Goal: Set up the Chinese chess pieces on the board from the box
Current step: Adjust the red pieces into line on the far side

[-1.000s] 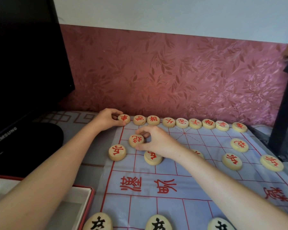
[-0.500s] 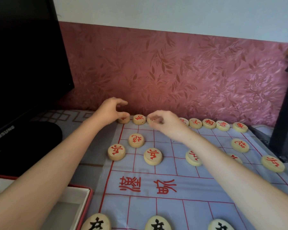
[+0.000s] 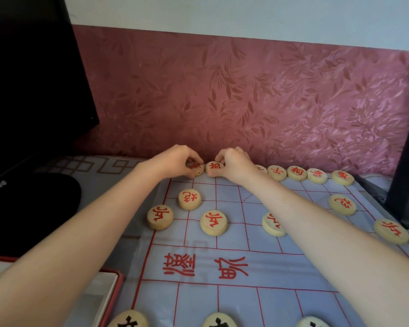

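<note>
The pale blue chess board (image 3: pixel 234 260) with red lines lies flat before me. Round wooden pieces with red characters line its far edge. My left hand (image 3: pixel 175 160) pinches the second back-row piece (image 3: pixel 196 166) from the left. My right hand (image 3: pixel 233 162) pinches the piece beside it (image 3: pixel 215 166). The far-left corner piece is hidden behind my left hand. A red cannon piece (image 3: pixel 189 198) and red soldier pieces (image 3: pixel 213 222) stand in the rows nearer me. Black-lettered pieces (image 3: pixel 219 320) show at the bottom edge.
A black monitor (image 3: pixel 33 79) with its base (image 3: pixel 28 208) stands at the left. The red-rimmed box (image 3: pixel 112 291) lies at the lower left beside the board. A patterned pink wall rises right behind the back row. A dark post (image 3: pixel 406 161) stands at the right.
My right hand left the cannon piece and moved up to the back row. My left hand shifted right from the corner piece to the second piece.
</note>
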The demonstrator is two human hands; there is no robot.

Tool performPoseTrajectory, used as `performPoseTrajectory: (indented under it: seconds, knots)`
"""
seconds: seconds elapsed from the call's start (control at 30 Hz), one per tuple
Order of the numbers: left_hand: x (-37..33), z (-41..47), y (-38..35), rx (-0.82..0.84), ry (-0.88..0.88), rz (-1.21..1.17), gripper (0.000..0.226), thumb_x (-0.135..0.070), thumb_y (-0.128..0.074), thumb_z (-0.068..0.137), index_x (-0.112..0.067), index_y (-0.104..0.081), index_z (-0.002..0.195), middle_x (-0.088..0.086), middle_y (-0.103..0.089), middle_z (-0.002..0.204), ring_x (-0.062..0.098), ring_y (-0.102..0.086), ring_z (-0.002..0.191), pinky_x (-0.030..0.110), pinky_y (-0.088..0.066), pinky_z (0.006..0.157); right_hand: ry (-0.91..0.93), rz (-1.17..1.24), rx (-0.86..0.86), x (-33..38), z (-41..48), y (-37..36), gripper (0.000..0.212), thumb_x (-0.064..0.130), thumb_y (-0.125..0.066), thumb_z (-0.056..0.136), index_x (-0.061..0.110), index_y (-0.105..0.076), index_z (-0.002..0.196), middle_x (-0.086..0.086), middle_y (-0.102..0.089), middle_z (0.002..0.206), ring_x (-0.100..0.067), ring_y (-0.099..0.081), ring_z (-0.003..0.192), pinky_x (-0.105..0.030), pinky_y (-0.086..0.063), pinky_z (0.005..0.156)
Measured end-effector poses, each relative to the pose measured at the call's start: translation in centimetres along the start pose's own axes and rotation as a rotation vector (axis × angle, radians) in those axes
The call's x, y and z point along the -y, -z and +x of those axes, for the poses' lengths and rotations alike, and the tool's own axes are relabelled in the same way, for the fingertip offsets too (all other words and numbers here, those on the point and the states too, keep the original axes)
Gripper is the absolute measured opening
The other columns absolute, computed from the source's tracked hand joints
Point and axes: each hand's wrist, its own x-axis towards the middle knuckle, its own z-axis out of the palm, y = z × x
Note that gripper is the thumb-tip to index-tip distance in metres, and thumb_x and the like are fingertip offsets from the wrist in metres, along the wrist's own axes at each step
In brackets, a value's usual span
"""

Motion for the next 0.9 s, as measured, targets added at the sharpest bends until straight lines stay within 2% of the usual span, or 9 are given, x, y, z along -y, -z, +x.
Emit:
performPoseTrajectory:
  seconds: [0.1, 0.2, 0.27, 0.37, 0.5, 0.6, 0.7, 0.8, 0.9]
  knots:
    - [0.1, 0.1, -0.1, -0.022, -0.001, -0.004, 0.044, -0.010, -0.072, 0.076, -0.018, -0.062, 0.118, 0.003, -0.061, 0.118, 0.009, -0.051, 0.100, 0.021, -0.041, 0.088, -0.008, 0.001, 0.053, -0.2, 0.1, 0.0, 0.046, 0.036, -0.071, 0.079, 0.023, -0.059, 0.121, -0.011, -0.052, 0.125, -0.029, -0.040, 0.120, -0.036, -0.033, 0.103]
    - [-0.1, 0.2, -0.4, -0.064, 0.001, 0.014, 0.043, -0.020, -0.072, 0.077, -0.017, -0.062, 0.119, 0.005, -0.060, 0.113, 0.011, -0.052, 0.096, 0.021, -0.040, 0.084, -0.008, -0.022, 0.155, -0.2, 0.0, 0.3, 0.045, 0.019, -0.055, 0.090, 0.030, -0.048, 0.134, -0.009, -0.036, 0.137, -0.034, -0.032, 0.126, -0.037, -0.026, 0.108]
    - [-0.2, 0.3, -0.7, -0.094, 0.015, 0.043, 0.045, -0.027, -0.073, 0.076, -0.018, -0.062, 0.119, 0.007, -0.056, 0.111, 0.017, -0.053, 0.098, 0.022, -0.039, 0.083, 0.011, -0.021, 0.206, -0.1, 0.1, 0.3, 0.050, 0.015, -0.044, 0.091, 0.036, -0.043, 0.137, -0.008, -0.034, 0.143, -0.036, -0.029, 0.132, -0.041, -0.022, 0.110]
    - [-0.3, 0.4, -1.1, -0.134, 0.029, 0.080, 0.051, -0.034, -0.075, 0.073, -0.017, -0.061, 0.119, 0.009, -0.054, 0.111, 0.022, -0.052, 0.103, 0.024, -0.038, 0.083, 0.011, 0.050, 0.217, 0.0, 0.0, 0.4, 0.052, 0.023, -0.050, 0.088, 0.038, -0.042, 0.137, -0.005, -0.037, 0.147, -0.036, -0.029, 0.135, -0.041, -0.019, 0.111]
    - [-0.4, 0.0, -1.0, -0.116, 0.022, 0.045, 0.062, -0.038, -0.077, 0.068, -0.016, -0.058, 0.123, 0.009, -0.054, 0.118, 0.023, -0.050, 0.111, 0.033, -0.042, 0.096, 0.055, 0.000, 0.070, 0.0, -0.5, 0.6, 0.058, 0.049, -0.064, 0.080, 0.025, -0.050, 0.132, -0.005, -0.046, 0.135, -0.028, -0.030, 0.128, -0.034, -0.023, 0.101]
    - [-0.3, -0.2, -0.6, -0.069, 0.016, 0.007, 0.060, -0.029, -0.077, 0.071, -0.015, -0.056, 0.125, 0.007, -0.056, 0.122, 0.019, -0.052, 0.112, 0.026, -0.042, 0.094, 0.053, -0.094, 0.031, 0.2, -0.2, 0.3, 0.062, 0.057, -0.067, 0.073, 0.020, -0.056, 0.122, -0.003, -0.054, 0.122, -0.025, -0.035, 0.119, -0.033, -0.025, 0.093]
    - [-0.3, -0.2, -0.7, -0.062, 0.014, 0.009, 0.054, -0.023, -0.075, 0.075, -0.015, -0.057, 0.125, 0.005, -0.059, 0.123, 0.016, -0.054, 0.110, 0.022, -0.040, 0.090, 0.053, -0.120, 0.049, 0.4, 0.0, 0.0, 0.055, 0.045, -0.070, 0.076, 0.020, -0.056, 0.122, -0.004, -0.053, 0.123, -0.026, -0.035, 0.119, -0.034, -0.026, 0.094]
    - [-0.2, -0.2, -0.8, -0.071, 0.010, 0.024, 0.053, -0.022, -0.073, 0.076, -0.015, -0.056, 0.126, 0.005, -0.059, 0.123, 0.017, -0.054, 0.110, 0.023, -0.040, 0.090, -0.004, 0.029, 0.110, 0.4, 0.2, 0.0, 0.056, 0.023, -0.071, 0.079, 0.028, -0.049, 0.131, -0.005, -0.044, 0.131, -0.029, -0.034, 0.121, -0.032, -0.028, 0.098]
    - [-0.2, -0.1, -0.8, -0.083, 0.013, 0.023, 0.052, -0.023, -0.074, 0.075, -0.015, -0.058, 0.124, 0.006, -0.060, 0.121, 0.017, -0.056, 0.108, 0.026, -0.043, 0.092, 0.027, 0.080, 0.165, -0.2, 0.5, 0.0, 0.063, 0.014, -0.072, 0.076, 0.031, -0.048, 0.132, 0.001, -0.050, 0.134, -0.025, -0.037, 0.126, -0.029, -0.022, 0.090]
